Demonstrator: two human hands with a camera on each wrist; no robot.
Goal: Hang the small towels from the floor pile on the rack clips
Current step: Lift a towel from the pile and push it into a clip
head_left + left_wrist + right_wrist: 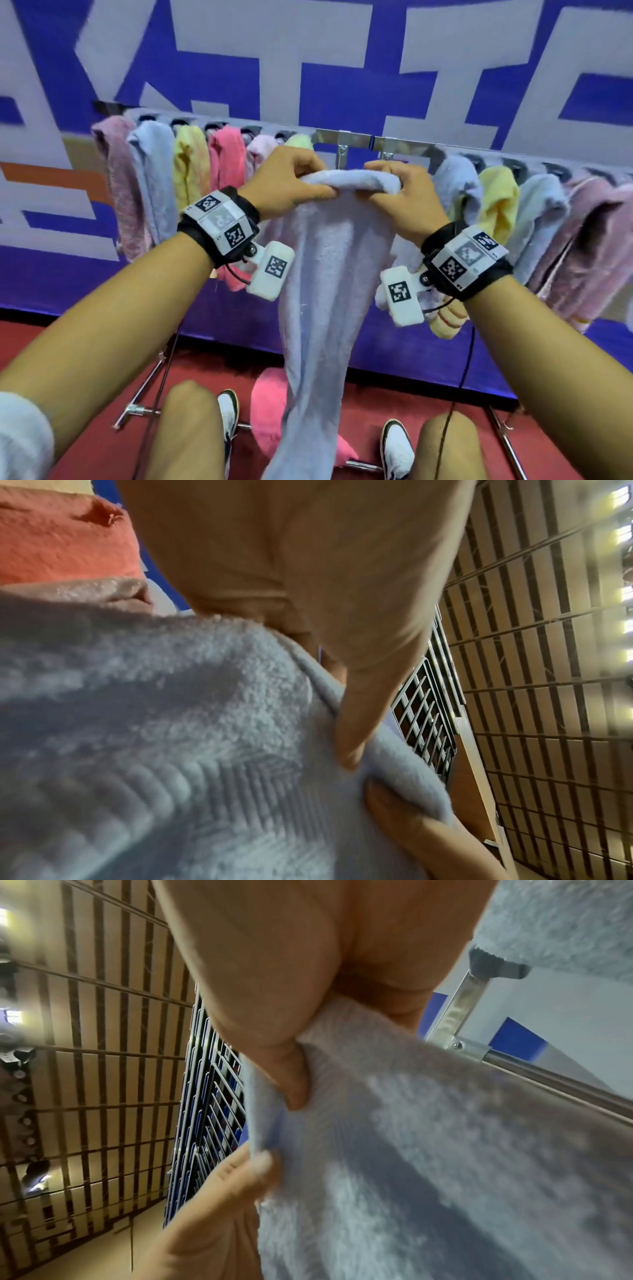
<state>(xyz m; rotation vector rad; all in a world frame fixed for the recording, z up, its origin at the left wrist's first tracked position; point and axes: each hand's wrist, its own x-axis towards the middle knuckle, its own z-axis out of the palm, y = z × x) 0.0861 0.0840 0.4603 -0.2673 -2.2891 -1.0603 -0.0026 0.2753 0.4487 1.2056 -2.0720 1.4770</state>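
Observation:
A light blue towel (325, 274) hangs long from both my hands, its top edge bunched between them just below the rack bar (349, 137). My left hand (291, 185) grips the left end of that edge and my right hand (400, 192) grips the right end. Two bare metal clips (342, 150) hang from the bar right above the towel. In the left wrist view my thumb presses the blue towel (171, 723). The right wrist view has my thumb pinching the same towel (411, 1150). A pink towel (267, 411) lies on the red floor behind the hanging one.
Hung towels fill the rack on the left (191, 161) and on the right (496, 195) in pink, blue and yellow. A blue and white banner wall (308, 51) stands behind. My knees and shoes (397, 448) are below, among the rack's metal legs (144, 394).

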